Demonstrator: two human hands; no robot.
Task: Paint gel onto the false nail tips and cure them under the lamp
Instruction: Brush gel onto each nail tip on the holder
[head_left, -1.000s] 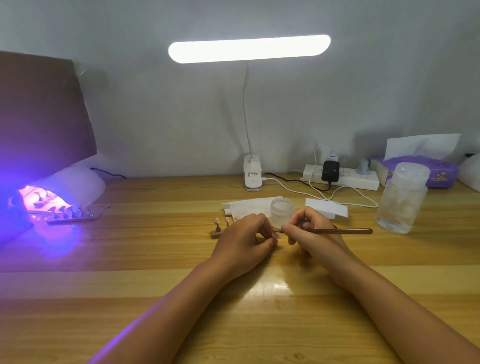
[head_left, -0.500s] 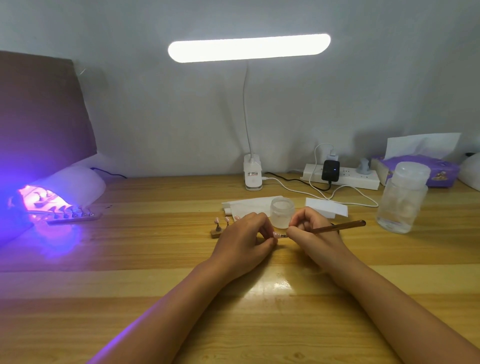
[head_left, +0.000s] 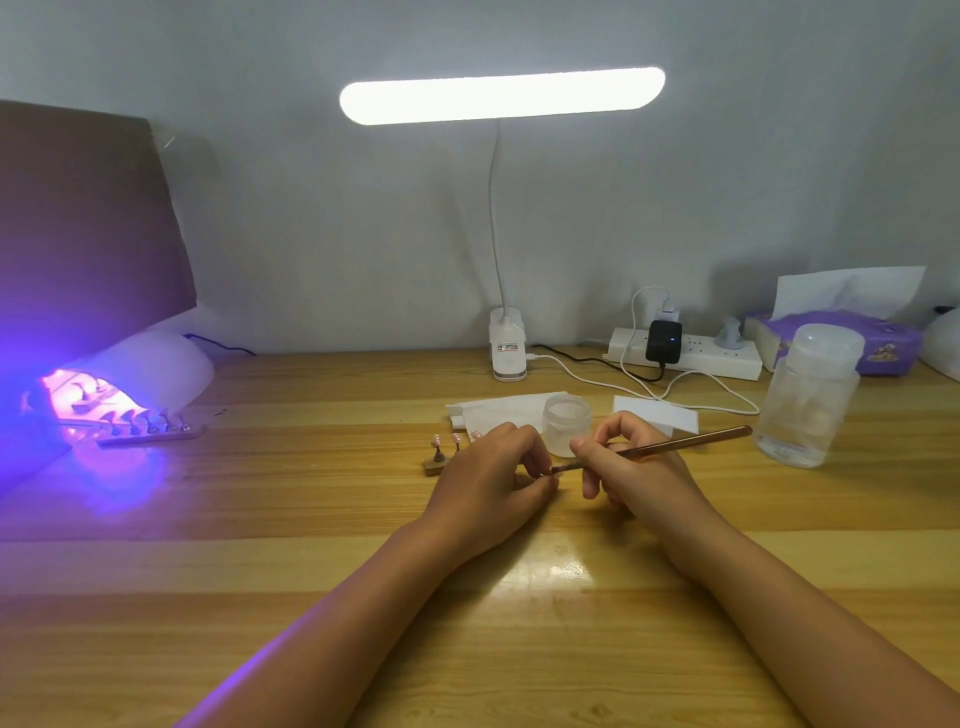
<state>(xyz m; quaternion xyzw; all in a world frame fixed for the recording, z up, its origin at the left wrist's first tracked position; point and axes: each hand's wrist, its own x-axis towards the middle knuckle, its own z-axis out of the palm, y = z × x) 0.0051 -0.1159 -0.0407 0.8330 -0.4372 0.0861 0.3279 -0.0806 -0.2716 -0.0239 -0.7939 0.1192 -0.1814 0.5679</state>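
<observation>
- Your left hand (head_left: 488, 478) has its fingers curled into a pinch at the thumb side. What they hold is nearly hidden, and I judge it to be a single nail tip (head_left: 552, 481).
- Your right hand (head_left: 623, 467) grips the brush (head_left: 675, 444) like a pen, fingers closed round the front of the handle.
- The brush's long axis runs from upper right down to lower left. Its working end sits at your left fingertips, and I cannot tell whether it touches them or stops just short.
- The pinched tip lies just left of your right fingers, between the two hands. By my judgement the right hand makes the stroke while the left only steadies.
- The gel jar (head_left: 567, 423) stands on the tabletop (head_left: 311, 519) just behind the gap between your hands.
- A small stand (head_left: 434, 467) with more tips is just beyond your left hand, partly hidden by it.
- The curing lamp (head_left: 130, 374) glows violet at the far left, well apart, with a strip of tips (head_left: 150, 434) at its mouth. Your left hand is the nearer one.
</observation>
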